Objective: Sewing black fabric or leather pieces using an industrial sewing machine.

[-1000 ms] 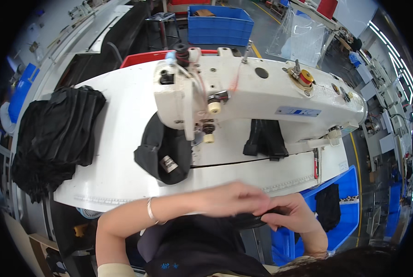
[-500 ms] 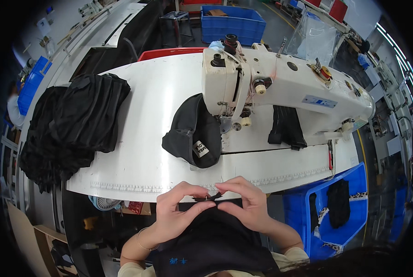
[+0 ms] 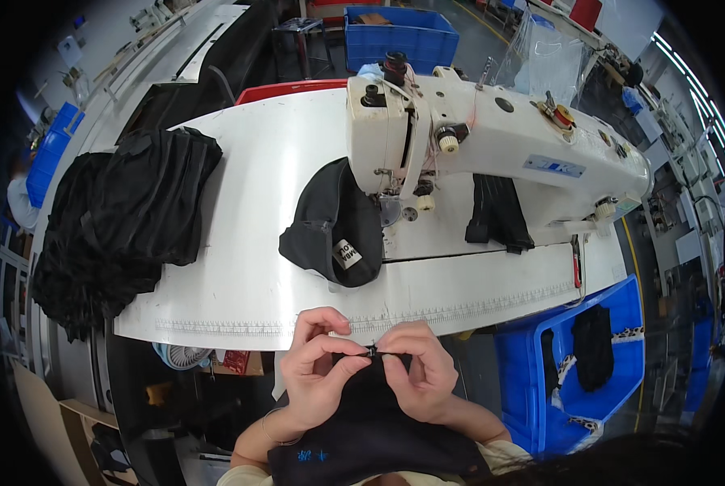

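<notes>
My left hand [image 3: 314, 381] and my right hand [image 3: 419, 373] meet below the table's ruled front edge, both pinching a small dark strip with a tiny piece on it [image 3: 371, 351], too small to make out. Dark fabric [image 3: 362, 413] lies beneath them in front of my body. Beyond them, a black fabric pouch with a white label [image 3: 314, 243] lies open at the needle end of the white sewing machine [image 3: 476, 138]. A folded bundle of black straps [image 3: 496, 219] lies under the machine's arm. A heap of black fabric pieces [image 3: 136, 211] sits on the table's left side.
A blue bin with dark and leopard-print pieces [image 3: 516, 381] stands at lower right; red-handled scissors [image 3: 577, 263] lie nearby. Farther back are a red tray [image 3: 285, 89] and a blue bin [image 3: 401, 53]. A small fan [image 3: 176, 356] sits beneath the table. A co-worker's sleeve [image 3: 24, 202] shows far left.
A second ago my left arm reached across toward my right hand; both hands then came to the middle with the small dark piece. Since half a second ago some left fingers have lifted.
</notes>
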The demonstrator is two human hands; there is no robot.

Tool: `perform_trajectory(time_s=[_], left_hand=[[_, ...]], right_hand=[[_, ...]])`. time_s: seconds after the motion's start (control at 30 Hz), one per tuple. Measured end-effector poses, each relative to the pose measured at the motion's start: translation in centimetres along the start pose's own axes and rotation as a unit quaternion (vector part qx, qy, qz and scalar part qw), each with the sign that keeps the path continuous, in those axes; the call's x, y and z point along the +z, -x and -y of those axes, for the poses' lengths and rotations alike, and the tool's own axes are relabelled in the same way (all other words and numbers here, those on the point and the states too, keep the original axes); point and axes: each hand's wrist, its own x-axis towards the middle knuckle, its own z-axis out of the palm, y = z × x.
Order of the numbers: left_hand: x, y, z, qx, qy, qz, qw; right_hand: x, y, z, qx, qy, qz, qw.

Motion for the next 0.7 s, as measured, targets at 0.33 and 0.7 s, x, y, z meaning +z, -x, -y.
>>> perform_trajectory(time_s=[0.33,0.7], left_hand=[[-13.3,2.1,1.0,-0.092,0.23,-0.423,0.872],[-2.5,-0.5,-5.1,-0.032,-0.093,0.274,0.957]], right_hand=[[-13.2,2.4,-0.1,0.101,-0.298,-0.406,0.858],[-5.1,0.1,3.0,0.061,0.073,0.254,0.962]])
